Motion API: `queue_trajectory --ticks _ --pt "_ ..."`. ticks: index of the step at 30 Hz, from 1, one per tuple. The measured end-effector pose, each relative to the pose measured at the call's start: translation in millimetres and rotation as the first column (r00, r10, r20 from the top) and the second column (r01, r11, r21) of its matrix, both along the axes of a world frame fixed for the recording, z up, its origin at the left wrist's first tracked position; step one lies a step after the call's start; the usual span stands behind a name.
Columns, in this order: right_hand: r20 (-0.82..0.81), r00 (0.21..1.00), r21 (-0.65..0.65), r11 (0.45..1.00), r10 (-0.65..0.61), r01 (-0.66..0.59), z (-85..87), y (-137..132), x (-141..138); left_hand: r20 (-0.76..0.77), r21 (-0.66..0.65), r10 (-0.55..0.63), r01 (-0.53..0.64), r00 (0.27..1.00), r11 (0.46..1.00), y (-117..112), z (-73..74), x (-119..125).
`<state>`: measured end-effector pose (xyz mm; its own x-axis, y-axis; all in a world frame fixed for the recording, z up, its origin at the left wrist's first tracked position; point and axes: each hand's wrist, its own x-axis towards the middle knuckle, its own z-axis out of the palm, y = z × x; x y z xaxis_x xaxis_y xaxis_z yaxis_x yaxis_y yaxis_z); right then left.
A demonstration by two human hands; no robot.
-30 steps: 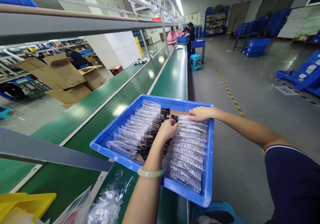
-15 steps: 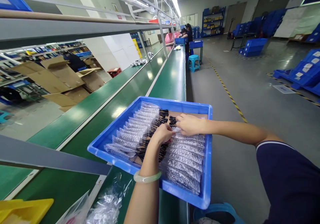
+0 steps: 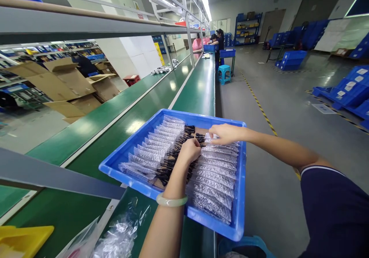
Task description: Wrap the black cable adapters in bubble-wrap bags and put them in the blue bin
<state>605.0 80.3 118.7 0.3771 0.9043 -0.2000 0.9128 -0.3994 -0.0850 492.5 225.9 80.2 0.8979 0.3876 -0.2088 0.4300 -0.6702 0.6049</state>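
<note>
A blue plastic tray (image 3: 240, 196) holds two rows of clear bubble-wrap bags, a left row (image 3: 161, 138) and a right row (image 3: 215, 181). Black cable-like ends (image 3: 165, 169) stick out of the bags toward the middle. My left hand (image 3: 190, 151), with a pale bangle (image 3: 172, 201) on its wrist, is closed in a pinch over the black ends; what sits between its fingertips is hidden. Over the far end of the right row, my right hand (image 3: 226, 134) has its thumb and index finger apart, with nothing visible between them.
The tray rests on a green conveyor bench (image 3: 196, 96), jutting past its right edge. Crumpled clear plastic bags (image 3: 118, 231) and a yellow bin (image 3: 25, 238) are at the lower left. A metal frame bar (image 3: 57, 175) crosses the left side. Further off are a blue stool (image 3: 224, 74) and people.
My right hand has lifted slightly and shifted right and away from my left hand, its fingers opening. My left hand has barely moved, staying pinched over the black ends.
</note>
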Motion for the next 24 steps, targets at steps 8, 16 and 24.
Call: queue_trajectory --ticks 8,16,24 --pt "-0.127 0.982 -0.072 0.988 -0.142 0.134 -33.2 0.2 19.0 0.269 0.152 0.155 -0.201 0.951 0.968 5.2 5.3 -2.6" --pt "-0.167 0.982 -0.083 0.994 -0.09 0.076 -49.8 -11.3 2.9 0.704 -0.011 0.233 -0.318 0.671 0.948 -9.6 46.7 -48.9" --pt "-0.162 0.987 -0.072 0.997 -0.021 0.01 -66.0 -18.7 13.0 0.781 0.103 0.438 -0.784 0.445 0.612 -1.4 13.2 -320.1"
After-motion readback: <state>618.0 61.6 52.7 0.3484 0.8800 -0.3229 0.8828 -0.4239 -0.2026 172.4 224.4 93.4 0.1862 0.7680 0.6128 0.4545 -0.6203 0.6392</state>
